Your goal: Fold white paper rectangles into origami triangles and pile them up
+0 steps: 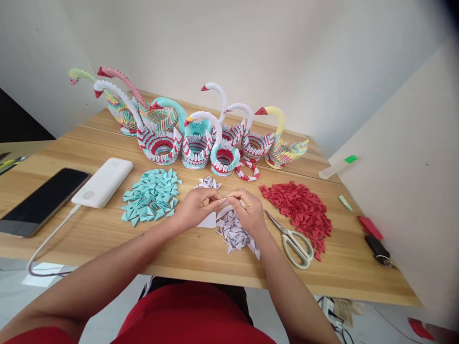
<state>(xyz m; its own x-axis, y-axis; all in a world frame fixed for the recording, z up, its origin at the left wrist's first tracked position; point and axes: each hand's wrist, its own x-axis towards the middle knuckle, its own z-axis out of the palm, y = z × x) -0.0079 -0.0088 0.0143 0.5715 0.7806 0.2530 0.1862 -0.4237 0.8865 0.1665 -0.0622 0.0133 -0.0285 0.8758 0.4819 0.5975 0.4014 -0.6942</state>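
Observation:
My left hand [201, 204] and my right hand [247, 208] meet above the middle of the table, fingertips pinched together on a small white paper piece [224, 200]. Most of that piece is hidden by the fingers. Below my right hand lies a pile of pale lilac-white folded paper triangles [236, 233]. A smaller heap of white folded pieces [208, 182] sits just beyond my left hand. Under my left hand a flat white paper sheet [208, 220] partly shows. Turquoise folded triangles [152, 195] are piled to the left, red folded triangles [301, 210] to the right.
Several folded-paper swans [161, 143] stand along the back, with a red-and-white paper ring [247, 171] before them. Scissors [294, 242] lie right of my hand. A phone [43, 200] and a cabled white power bank [103, 183] lie left. A glue stick [337, 167] and keys [378, 249] lie right.

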